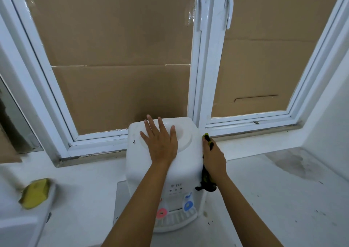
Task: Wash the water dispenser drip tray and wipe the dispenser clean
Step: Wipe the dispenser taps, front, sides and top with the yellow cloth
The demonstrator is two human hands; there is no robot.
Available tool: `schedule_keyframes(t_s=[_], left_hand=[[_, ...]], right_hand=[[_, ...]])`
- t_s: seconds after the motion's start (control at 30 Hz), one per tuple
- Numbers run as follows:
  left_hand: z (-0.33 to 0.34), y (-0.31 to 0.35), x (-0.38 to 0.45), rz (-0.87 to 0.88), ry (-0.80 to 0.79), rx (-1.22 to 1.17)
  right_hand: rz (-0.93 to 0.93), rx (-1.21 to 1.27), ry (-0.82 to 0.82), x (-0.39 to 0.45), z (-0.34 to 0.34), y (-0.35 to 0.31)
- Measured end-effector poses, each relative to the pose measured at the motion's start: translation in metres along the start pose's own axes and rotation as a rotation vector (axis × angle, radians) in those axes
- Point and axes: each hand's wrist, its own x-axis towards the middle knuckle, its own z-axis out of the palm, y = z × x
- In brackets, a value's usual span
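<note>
1. While standing on the white surface below the window, dispenser with drip tray fitted at front.
2. Left hand flat, fingers spread, on top.
3. Right hand pressing dark cloth against right side.

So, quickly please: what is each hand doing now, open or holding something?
Left hand: open, flat on top of the dispenser.
Right hand: pressing a dark cloth against the dispenser's side.
</note>
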Motion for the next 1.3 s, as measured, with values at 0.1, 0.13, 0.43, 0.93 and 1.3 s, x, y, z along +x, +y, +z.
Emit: schedule_keyframes(t_s=[0.1,0.13,0.43,0.93,1.3], left_hand=[[-0.012,-0.001,0.000,0.003,0.010,-0.243],[-0.018,-0.002,-0.001,0.001,0.024,-0.381],[-0.050,-0.058,-0.026,-0.042,0.294,-0.650],[-0.099,-0.144,-0.056,-0.223,0.606,-0.682],[-0.144,-0.163,-0.094,-0.490,0.265,-1.059]], right_hand=[[-0.135,0.082,0.117,-0.021,0.009,0.013],[-0.198,0.073,0.147,-0.026,0.012,0.016],[-0.527,-0.299,0.259,-0.076,0.060,0.002],[-0.919,-0.490,0.105,-0.125,0.142,-0.041],[-0.162,0.439,-0.707,-0.151,0.116,-0.102]])
